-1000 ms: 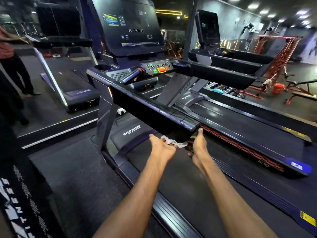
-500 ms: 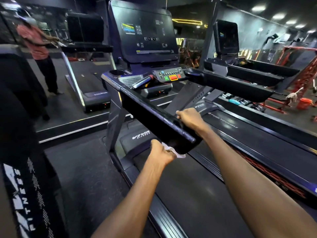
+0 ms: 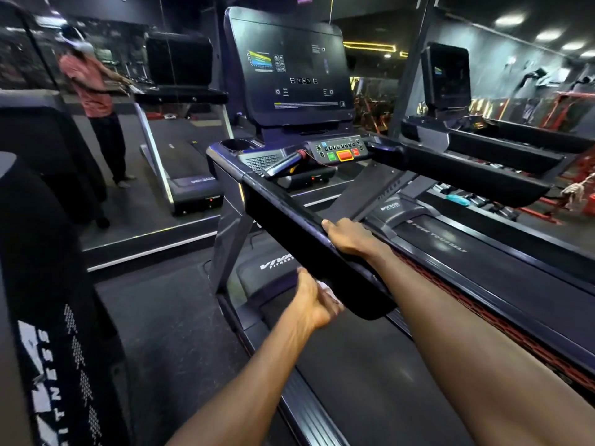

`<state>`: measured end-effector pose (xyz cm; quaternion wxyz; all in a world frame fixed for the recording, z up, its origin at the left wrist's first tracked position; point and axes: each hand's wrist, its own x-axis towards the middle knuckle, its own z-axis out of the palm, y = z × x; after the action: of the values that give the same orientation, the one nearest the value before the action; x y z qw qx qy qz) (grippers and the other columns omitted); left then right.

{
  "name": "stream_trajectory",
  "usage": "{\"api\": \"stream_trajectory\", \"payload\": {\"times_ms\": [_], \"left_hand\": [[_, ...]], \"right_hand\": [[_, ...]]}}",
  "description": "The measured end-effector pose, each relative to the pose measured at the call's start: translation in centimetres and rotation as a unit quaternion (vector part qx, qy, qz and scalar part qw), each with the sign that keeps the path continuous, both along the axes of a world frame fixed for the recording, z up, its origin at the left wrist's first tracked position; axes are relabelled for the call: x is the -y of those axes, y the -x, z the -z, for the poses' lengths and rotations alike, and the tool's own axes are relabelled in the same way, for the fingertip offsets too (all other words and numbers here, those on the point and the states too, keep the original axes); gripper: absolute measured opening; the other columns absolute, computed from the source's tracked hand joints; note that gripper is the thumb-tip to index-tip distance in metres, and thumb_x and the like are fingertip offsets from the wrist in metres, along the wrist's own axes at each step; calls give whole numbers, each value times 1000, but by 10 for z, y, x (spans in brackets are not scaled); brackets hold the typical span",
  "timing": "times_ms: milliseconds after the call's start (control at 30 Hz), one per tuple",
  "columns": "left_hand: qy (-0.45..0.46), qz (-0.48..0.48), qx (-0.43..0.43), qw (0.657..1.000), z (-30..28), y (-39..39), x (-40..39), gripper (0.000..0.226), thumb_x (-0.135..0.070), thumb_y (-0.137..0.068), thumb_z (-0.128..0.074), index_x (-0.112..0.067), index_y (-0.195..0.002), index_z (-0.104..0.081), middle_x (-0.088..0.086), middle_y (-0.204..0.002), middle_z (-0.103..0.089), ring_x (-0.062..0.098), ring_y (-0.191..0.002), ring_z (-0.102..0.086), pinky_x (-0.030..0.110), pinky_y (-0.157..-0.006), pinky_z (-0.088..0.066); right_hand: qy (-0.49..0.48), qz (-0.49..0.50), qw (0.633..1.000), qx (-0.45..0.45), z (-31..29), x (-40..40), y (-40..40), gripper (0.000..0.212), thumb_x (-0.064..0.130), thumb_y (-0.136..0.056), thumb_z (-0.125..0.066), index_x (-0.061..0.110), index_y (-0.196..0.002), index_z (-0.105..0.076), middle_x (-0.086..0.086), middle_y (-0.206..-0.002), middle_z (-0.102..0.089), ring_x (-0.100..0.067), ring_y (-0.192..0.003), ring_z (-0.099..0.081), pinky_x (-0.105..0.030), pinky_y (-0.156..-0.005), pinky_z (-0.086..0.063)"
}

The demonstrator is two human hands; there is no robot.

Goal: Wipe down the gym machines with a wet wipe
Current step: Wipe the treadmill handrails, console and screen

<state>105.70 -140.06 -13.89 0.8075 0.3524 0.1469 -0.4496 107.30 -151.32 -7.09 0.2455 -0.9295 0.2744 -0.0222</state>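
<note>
Treadmills are numbering three across the gym floor, the middle one bearing one long, glossy black handrail. Below that handrail's rounded end, the left hand is clutching one crumpled white wet wipe; on its top, the right hand is gripping, fingers curled.

White wipe mostly hidden between left hand and handrail.

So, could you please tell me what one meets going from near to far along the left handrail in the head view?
Left hand holding the wet wipe under the rail's near end → right hand gripping the top of the handrail → cup holder → button panel → console screen.
</note>
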Motion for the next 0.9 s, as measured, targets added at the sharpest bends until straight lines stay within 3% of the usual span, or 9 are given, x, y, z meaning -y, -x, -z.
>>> {"api": "stream_trajectory", "payload": {"times_ms": [133,233,333,433,500,567,667,800,900], "left_hand": [[-1,37,10,999,-4,-25,-8,92,-75,-93,-11,-2,-120,-62,19,-119,-67,34,-105,-63,47,-95,-45],[14,-11,-4,1000,-4,-49,-9,98,-79,-89,-5,-2,-109,-62,17,-104,-67,32,-99,-61,47,-95,-44],[21,21,5,1000,16,-55,-3,93,-87,-80,-11,-14,-105,-62,11,-104,-65,26,-87,-62,41,-103,-42],[20,47,9,999,10,-67,-9,94,-77,-90,-11,-3,-111,-65,17,-96,-73,31,-89,-65,44,-96,-45],[21,3,4,1000,7,-85,-8,94,-73,-93,-7,-1,-111,-65,21,-90,-74,35,-95,-64,48,-101,-43],[21,-16,3,1000,5,-89,-5,97,-77,-91,-7,-3,-112,-65,20,-100,-73,35,-102,-64,48,-106,-43],[16,45,31,998,11,-82,-3,90,-76,-92,-17,-6,-120,-67,18,-117,-69,34,-113,-63,49,-101,-47],[28,-21,-1,999,9,-117,-4,82,-70,-95,-12,-10,-98,-68,12,-88,-73,27,-84,-66,36,-73,-50],[32,-37,-2,999,11,-127,-4,87,-72,-95,-11,-8,-110,-68,15,-105,-71,31,-96,-66,40,-86,-52]], "right_hand": [[-1,-2,1000,-9,0,0,-21,72,61,-94,-25,9,-135,-52,-25,-144,-48,-41,-130,-49,-51,-108,-39],[-8,-4,1000,-11,1,1,-36,70,58,-97,-26,6,-133,-53,-28,-143,-48,-41,-130,-49,-49,-108,-39],[-24,-9,1000,-10,0,-1,-51,64,53,-101,-27,2,-127,-56,-30,-139,-51,-41,-127,-51,-46,-106,-41],[-25,-8,1000,-8,0,-4,-64,62,54,-100,-26,3,-115,-60,-31,-133,-55,-42,-122,-54,-46,-103,-43],[-18,-2,1000,-9,0,-7,-69,59,57,-97,-25,9,-105,-58,-31,-131,-55,-43,-120,-55,-47,-103,-43],[-3,-4,1000,-9,-1,-9,-74,67,61,-95,-23,8,-113,-59,-30,-135,-53,-43,-123,-53,-50,-105,-41],[24,-8,1000,-12,-3,-12,-82,74,64,-95,-22,9,-134,-54,-27,-144,-47,-43,-131,-47,-53,-109,-38],[57,-17,998,-24,-7,-21,-91,65,59,-101,-23,12,-139,-50,-25,-147,-44,-43,-134,-43,-52,-110,-35],[76,-19,997,-25,-10,-28,-96,61,55,-103,-24,12,-141,-46,-23,-149,-42,-43,-135,-42,-51,-109,-34]]}}
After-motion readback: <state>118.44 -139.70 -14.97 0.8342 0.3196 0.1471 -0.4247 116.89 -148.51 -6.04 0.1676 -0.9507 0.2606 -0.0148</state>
